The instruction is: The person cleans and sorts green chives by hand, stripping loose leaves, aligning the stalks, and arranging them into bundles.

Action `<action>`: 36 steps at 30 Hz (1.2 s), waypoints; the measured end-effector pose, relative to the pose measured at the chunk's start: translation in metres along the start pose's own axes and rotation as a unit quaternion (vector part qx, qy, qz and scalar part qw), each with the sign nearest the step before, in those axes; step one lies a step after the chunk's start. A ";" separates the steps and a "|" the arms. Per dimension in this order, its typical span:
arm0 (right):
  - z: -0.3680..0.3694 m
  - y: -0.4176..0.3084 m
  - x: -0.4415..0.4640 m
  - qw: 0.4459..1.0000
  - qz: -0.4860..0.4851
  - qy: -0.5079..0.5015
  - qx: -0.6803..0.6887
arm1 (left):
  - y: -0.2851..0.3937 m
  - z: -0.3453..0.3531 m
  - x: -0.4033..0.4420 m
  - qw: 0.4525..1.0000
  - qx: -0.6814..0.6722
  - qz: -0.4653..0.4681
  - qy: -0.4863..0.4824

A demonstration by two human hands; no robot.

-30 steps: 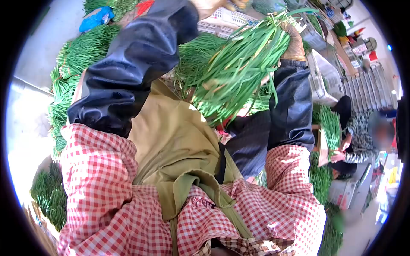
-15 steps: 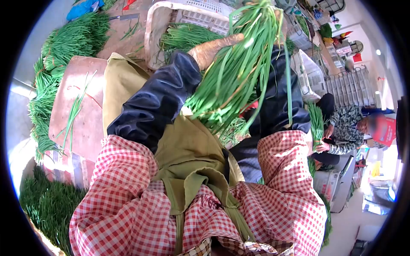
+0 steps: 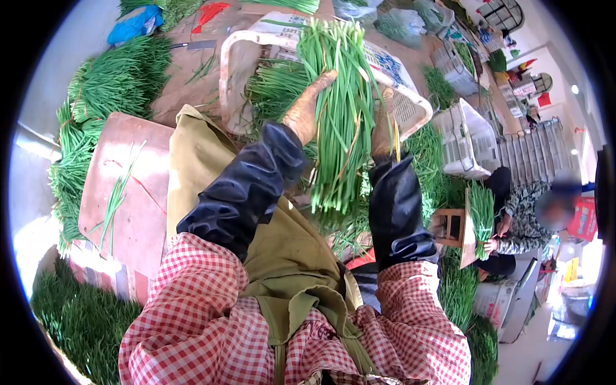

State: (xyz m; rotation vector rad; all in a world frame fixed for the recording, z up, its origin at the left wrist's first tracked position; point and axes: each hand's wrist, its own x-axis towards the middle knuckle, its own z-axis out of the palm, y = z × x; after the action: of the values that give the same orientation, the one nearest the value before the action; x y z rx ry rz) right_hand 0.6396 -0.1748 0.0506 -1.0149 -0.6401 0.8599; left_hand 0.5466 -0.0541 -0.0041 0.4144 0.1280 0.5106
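Note:
A thick bunch of garlic chives (image 3: 343, 122) hangs nearly upright in front of me, over the near side of a white plastic basket (image 3: 226, 74). Along its left side, my left hand (image 3: 307, 110) is closed on it, thumb pointing up and fingers hidden behind the leaves. My right hand (image 3: 383, 125) presses the bunch from the right, its fingers mostly out of sight. A thin yellow strip or leaf (image 3: 397, 142) hangs by the right wrist. More chives (image 3: 276, 86) lie inside the basket.
Chive piles (image 3: 122, 74) line the left, beside a reddish board (image 3: 125, 186) with loose stalks. A knife (image 3: 196, 45) lies behind. Another white basket (image 3: 465, 141) stands right. A co-worker (image 3: 529, 212) handles chives (image 3: 481, 215) on a small board there.
The bunch has swung from a slant to nearly upright and moved left, lower in view. Both hands have moved with it, and my view has shifted, showing more of the basket.

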 end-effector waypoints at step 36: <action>0.014 0.003 0.012 0.989 0.080 0.125 0.017 | -0.005 0.006 -0.022 0.984 0.109 0.128 -0.055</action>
State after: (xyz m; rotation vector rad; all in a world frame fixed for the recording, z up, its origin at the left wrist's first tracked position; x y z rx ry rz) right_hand 0.6338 -0.1569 0.0544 -1.1324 -0.3321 0.8631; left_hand 0.5313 -0.0715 -0.0003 0.6769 0.0240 0.7289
